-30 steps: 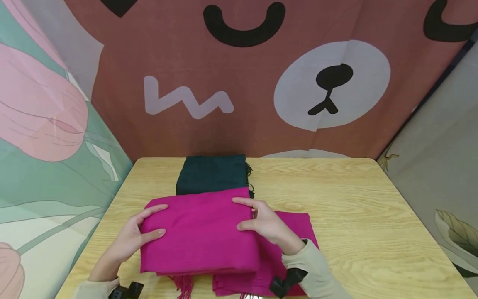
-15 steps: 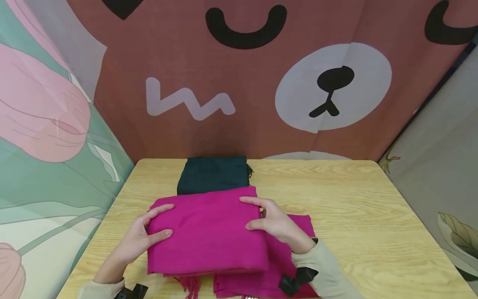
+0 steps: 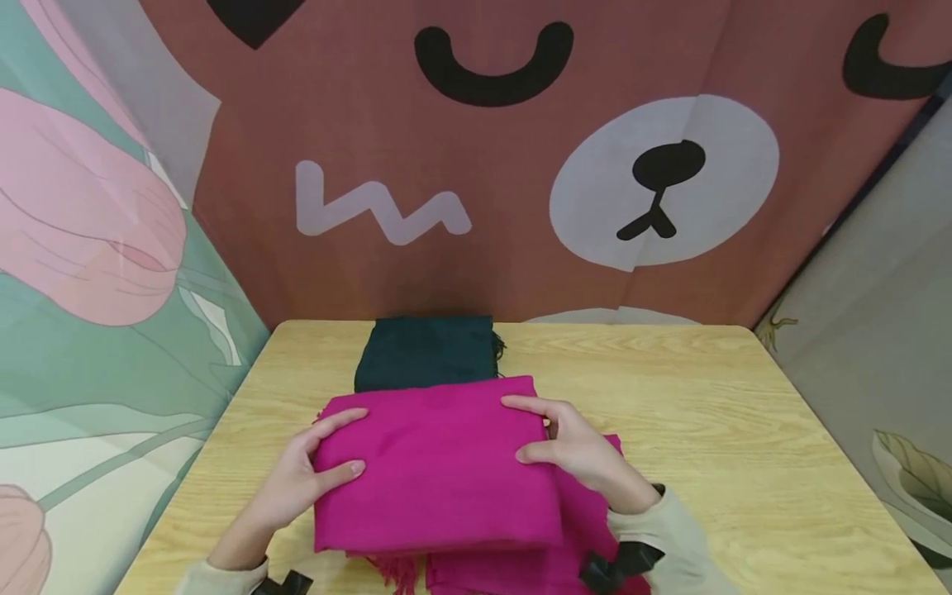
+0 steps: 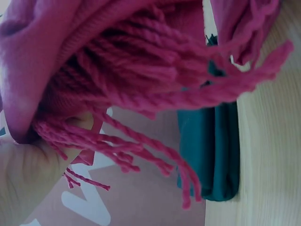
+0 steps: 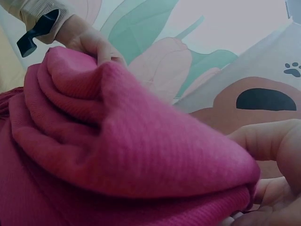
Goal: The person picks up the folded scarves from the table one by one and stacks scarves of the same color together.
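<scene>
A folded magenta scarf (image 3: 439, 471) is held between my two hands above the table. My left hand (image 3: 305, 471) grips its left edge, thumb and index finger on top and the other fingers hidden beneath. At the opposite edge my right hand (image 3: 580, 446) pinches it the same way; the right wrist view shows fingers under the folded layers (image 5: 178, 155). Twisted magenta tassels (image 4: 141, 84) hang from it in the left wrist view. Under it, a second folded magenta scarf (image 3: 513, 574) lies on the table, partly covered.
A folded dark green scarf (image 3: 427, 354) with fringe on its right side lies at the back of the wooden table (image 3: 692, 413). Behind the table hangs a brown cloth with a printed bear face (image 3: 416, 273). Printed cloths also cover both sides.
Both hands have shifted to the right together with the held magenta scarf, covering more of the scarf below. The view has tilted up slightly.
</scene>
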A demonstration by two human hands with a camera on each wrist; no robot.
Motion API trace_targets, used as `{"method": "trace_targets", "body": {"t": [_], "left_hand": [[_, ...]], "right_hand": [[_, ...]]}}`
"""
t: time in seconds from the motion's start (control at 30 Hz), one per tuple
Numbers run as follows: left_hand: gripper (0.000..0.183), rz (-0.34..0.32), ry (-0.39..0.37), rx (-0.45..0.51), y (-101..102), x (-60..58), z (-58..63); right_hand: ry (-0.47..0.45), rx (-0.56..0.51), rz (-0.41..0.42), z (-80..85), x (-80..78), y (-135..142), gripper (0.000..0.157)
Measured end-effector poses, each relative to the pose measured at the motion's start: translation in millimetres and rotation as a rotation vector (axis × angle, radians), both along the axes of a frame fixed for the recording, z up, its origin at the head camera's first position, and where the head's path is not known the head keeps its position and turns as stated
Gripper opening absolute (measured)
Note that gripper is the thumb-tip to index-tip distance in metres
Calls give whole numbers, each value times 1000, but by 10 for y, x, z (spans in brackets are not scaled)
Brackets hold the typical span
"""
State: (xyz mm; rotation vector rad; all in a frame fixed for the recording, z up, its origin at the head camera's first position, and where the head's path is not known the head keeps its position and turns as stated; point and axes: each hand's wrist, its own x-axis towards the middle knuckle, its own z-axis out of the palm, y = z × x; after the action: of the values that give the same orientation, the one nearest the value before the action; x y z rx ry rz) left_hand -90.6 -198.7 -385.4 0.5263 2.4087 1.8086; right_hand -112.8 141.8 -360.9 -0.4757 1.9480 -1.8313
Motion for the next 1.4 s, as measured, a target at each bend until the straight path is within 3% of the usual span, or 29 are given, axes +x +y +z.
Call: {"method": "trace_targets", "body": {"t": [0.43, 1.0, 1.4], "left_hand": [[56, -21, -66, 95, 170, 9, 7], [57, -145, -36, 195, 368, -54, -75], [61, -152, -176, 232, 575, -41, -142]], "right_hand": [[14, -27, 4, 25, 76, 184, 65], [-5, -12, -21, -41, 129, 434, 64], [-39, -6, -15, -62, 173, 622, 66]]}}
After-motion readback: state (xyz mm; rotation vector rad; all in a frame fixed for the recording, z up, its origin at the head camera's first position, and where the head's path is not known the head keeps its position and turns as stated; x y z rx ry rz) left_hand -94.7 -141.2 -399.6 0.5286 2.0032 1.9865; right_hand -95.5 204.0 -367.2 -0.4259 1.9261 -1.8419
